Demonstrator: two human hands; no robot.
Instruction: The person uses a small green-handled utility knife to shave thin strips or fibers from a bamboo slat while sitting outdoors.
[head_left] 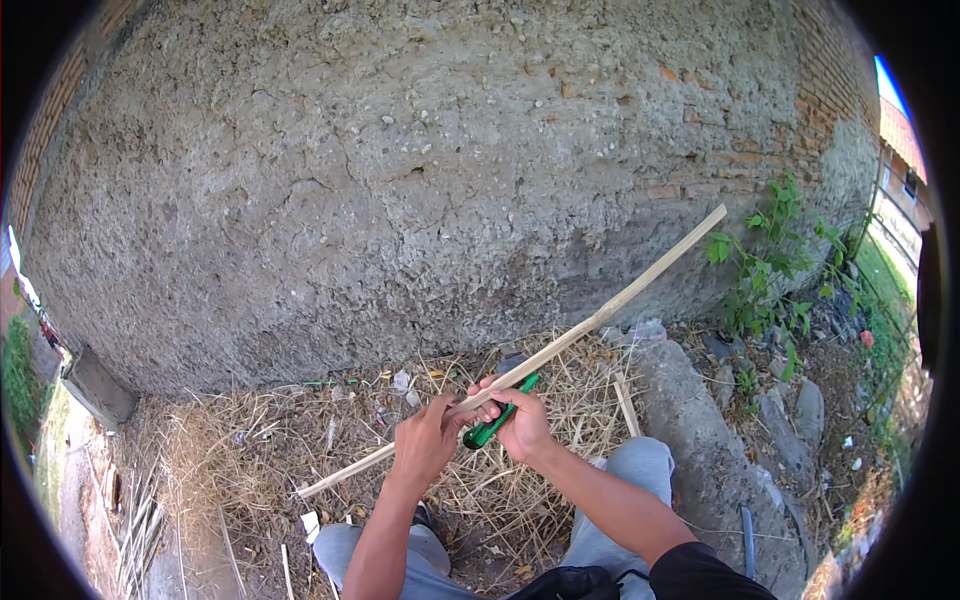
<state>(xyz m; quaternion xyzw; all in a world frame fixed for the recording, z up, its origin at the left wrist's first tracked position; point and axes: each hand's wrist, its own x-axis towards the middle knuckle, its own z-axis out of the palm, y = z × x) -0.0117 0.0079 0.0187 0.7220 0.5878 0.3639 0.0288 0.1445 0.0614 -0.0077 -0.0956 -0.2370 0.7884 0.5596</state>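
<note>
While forearms (606, 498) angle inward, left hand (422, 443) closed on pale strip (562, 346), right hand (523, 426) wrapped round green tool (481, 435)

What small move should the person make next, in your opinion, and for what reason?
Perhaps ease the right hand, with the green tool, slightly along the pale strip, away from the left hand. The left hand grips the strip close beside the tool, so more space seems safer, especially as no blade can be made out clearly.
</note>
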